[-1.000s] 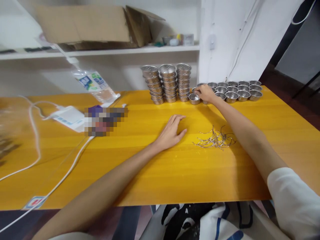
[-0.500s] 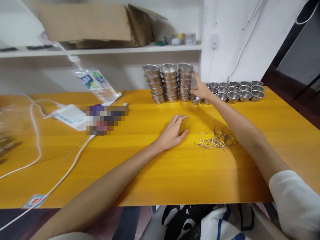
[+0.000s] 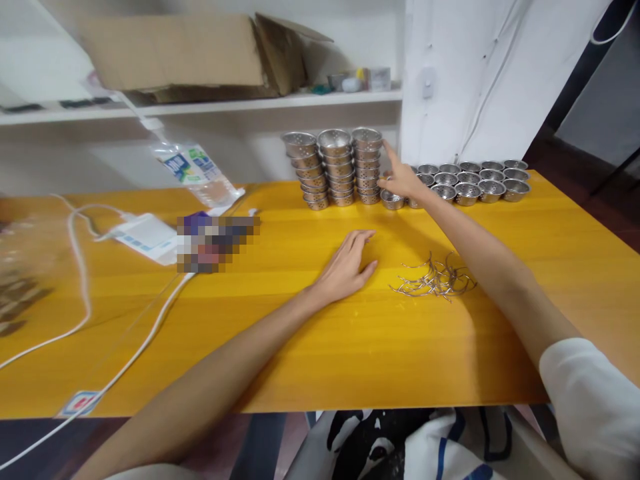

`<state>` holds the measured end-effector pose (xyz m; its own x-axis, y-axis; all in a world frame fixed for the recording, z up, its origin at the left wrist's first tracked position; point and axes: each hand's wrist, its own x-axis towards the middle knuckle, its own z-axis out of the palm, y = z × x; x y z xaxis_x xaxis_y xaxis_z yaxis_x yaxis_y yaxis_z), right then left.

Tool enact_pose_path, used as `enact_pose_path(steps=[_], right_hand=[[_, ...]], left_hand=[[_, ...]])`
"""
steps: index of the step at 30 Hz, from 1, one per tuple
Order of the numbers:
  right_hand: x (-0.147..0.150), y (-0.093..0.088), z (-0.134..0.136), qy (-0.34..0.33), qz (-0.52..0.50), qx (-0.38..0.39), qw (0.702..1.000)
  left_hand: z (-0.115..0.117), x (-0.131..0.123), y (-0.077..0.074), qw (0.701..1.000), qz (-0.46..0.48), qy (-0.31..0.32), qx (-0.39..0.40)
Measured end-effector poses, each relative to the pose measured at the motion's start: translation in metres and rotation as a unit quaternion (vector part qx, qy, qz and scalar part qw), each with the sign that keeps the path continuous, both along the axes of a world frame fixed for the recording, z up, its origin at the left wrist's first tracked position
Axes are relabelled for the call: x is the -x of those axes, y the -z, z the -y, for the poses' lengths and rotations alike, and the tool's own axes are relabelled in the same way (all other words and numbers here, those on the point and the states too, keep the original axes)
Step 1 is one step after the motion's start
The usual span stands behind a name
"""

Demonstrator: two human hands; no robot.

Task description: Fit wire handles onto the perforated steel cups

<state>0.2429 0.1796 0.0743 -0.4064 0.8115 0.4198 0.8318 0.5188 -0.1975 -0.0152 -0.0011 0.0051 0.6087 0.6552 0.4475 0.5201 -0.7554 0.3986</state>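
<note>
My right hand (image 3: 401,180) reaches to the back of the yellow table (image 3: 320,347). Its index finger points up against the rightmost of three stacks of perforated metal cups (image 3: 367,165), and it holds nothing. A single metal cup (image 3: 391,199) sits just under that hand. My left hand (image 3: 347,267) lies flat on the table, fingers stretched out, empty. A small pile of bent wire handles (image 3: 434,280) lies to the right of my left hand.
Two rows of loose metal cups (image 3: 475,180) line the back right edge. A plastic bottle (image 3: 193,170) leans at the back left, beside a white power strip (image 3: 145,235) with cables. A cardboard box (image 3: 190,53) sits on the shelf above.
My right hand has lifted off the single cup and moved up and left, index finger now stretched against the rightmost stack. My left hand has stayed put.
</note>
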Motion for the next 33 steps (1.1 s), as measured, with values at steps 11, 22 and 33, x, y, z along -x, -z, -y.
enact_pose_path(steps=[11, 22, 33], right_hand=[[0.016, -0.046, -0.042, 0.008, -0.145, -0.034, 0.989], [0.020, -0.056, -0.030, 0.011, -0.202, -0.036, 0.979], [0.029, -0.055, -0.024, 0.039, -0.247, -0.082, 0.965]], left_hand=[[0.004, -0.003, -0.004, 1.000, -0.007, 0.004, 0.003], [0.006, -0.004, -0.009, 1.000, -0.020, 0.009, 0.000], [0.006, -0.004, -0.009, 1.000, -0.027, 0.012, -0.004]])
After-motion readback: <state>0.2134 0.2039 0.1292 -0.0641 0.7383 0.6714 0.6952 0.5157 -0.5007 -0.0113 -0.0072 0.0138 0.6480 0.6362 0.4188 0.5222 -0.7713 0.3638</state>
